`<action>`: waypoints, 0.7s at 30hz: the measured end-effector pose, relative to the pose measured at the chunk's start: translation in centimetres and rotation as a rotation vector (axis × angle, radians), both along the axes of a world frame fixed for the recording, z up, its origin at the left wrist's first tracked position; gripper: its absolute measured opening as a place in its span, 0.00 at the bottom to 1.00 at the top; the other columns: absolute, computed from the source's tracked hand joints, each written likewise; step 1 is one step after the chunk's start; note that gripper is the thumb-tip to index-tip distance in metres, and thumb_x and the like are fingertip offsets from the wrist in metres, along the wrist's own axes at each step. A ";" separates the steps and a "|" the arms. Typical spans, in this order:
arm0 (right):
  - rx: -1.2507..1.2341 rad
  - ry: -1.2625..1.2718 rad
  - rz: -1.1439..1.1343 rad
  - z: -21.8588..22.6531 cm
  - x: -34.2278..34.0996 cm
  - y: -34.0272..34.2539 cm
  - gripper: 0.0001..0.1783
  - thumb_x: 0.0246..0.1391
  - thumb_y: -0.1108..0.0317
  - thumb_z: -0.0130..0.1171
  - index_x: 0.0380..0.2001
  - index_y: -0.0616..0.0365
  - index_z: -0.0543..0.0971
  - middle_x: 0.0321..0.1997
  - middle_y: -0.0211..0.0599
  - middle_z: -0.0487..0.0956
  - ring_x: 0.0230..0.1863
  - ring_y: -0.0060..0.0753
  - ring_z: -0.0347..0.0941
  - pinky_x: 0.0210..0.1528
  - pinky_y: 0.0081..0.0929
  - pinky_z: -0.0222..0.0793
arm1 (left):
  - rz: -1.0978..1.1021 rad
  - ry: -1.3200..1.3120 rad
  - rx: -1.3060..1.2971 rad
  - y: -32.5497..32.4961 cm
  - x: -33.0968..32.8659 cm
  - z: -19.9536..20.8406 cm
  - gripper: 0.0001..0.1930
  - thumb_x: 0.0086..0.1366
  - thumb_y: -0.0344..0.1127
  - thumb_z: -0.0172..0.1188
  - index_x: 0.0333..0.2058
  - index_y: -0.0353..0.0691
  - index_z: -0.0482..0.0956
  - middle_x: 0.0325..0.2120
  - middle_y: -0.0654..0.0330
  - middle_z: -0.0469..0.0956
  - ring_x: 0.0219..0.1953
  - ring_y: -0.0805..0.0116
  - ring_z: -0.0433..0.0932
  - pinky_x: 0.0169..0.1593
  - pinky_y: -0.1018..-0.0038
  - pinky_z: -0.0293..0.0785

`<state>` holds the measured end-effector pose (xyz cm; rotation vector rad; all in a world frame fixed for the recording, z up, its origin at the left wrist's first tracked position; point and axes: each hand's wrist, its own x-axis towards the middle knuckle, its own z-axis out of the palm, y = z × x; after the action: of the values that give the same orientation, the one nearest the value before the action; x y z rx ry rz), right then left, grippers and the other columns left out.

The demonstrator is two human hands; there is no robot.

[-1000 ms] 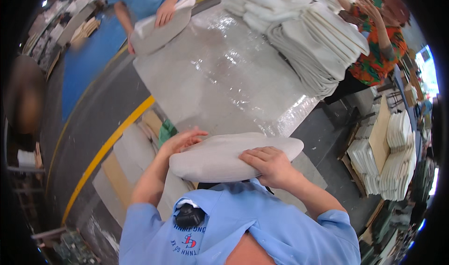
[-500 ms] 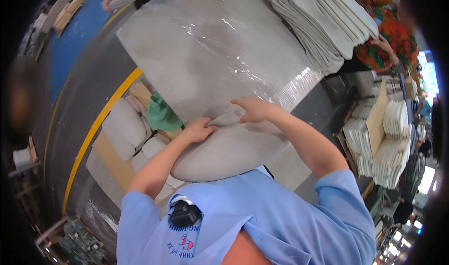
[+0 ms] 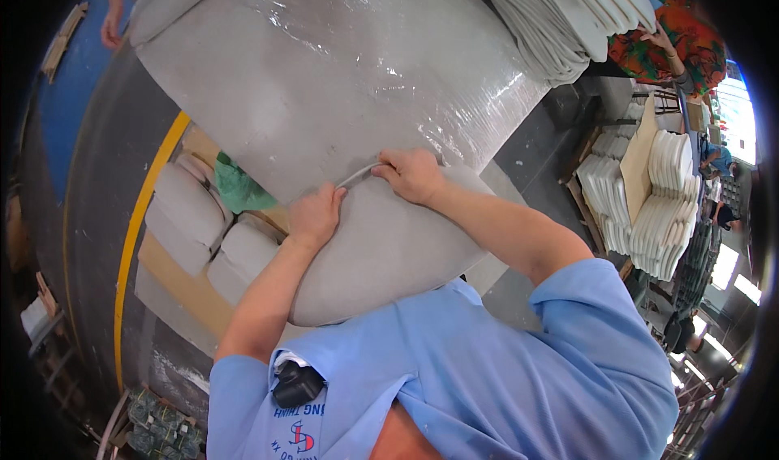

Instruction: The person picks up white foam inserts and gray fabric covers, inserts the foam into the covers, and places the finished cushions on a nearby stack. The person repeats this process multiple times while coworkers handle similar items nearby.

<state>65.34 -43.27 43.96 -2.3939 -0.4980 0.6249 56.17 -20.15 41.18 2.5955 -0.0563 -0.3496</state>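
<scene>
Where the grey cushion lies: in front of the body, near edge against the blue shirt, far edge over the near end of the film-covered table; support underneath is hidden.
Left hand: fingers curled in on the pale edge strip, gripping it.
Right hand: strip pinched between thumb and fingers, just beside the left.
Cushion weight: judged light for its bulk.
Cushion body: judged soft and springy, likely to dent and recover; not fragile.
Cover surface: matte, judged low slip; the glossy table film looks more slippery.
Edge strip: thin and pliable; suits a firm fingertip pinch, though it could pull free.
Lifting hold: broad palms on both rounded sides judged steadier than the strip alone.
</scene>
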 end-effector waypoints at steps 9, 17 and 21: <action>0.016 0.119 -0.056 0.6 2.1 0.3 0.20 0.60 0.50 0.63 0.48 0.51 0.80 0.41 0.43 0.83 0.45 0.49 0.80 0.47 0.45 0.73 | 0.072 0.039 -0.114 0.9 1.3 2.3 0.13 0.68 0.44 0.63 0.41 0.41 0.77 0.30 0.49 0.80 0.35 0.48 0.81 0.37 0.54 0.74; -0.252 0.451 -0.205 12.5 2.6 -10.3 0.52 0.51 0.38 0.69 0.72 0.51 0.63 0.63 0.55 0.75 0.62 0.53 0.74 0.61 0.43 0.71 | 0.281 0.236 -0.185 5.9 -9.2 12.2 0.39 0.64 0.47 0.68 0.66 0.28 0.65 0.61 0.38 0.71 0.64 0.42 0.69 0.67 0.59 0.64; -0.117 1.054 -0.468 13.4 0.3 -11.1 0.54 0.49 0.42 0.73 0.71 0.57 0.63 0.64 0.50 0.75 0.63 0.47 0.73 0.57 0.43 0.74 | 0.713 0.449 -0.486 5.2 -12.5 11.3 0.49 0.63 0.49 0.69 0.69 0.22 0.55 0.64 0.32 0.66 0.67 0.46 0.68 0.68 0.62 0.64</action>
<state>65.69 -54.35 57.39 -1.8057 0.5361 1.5291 43.71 -14.98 52.43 1.8501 0.8108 -0.5495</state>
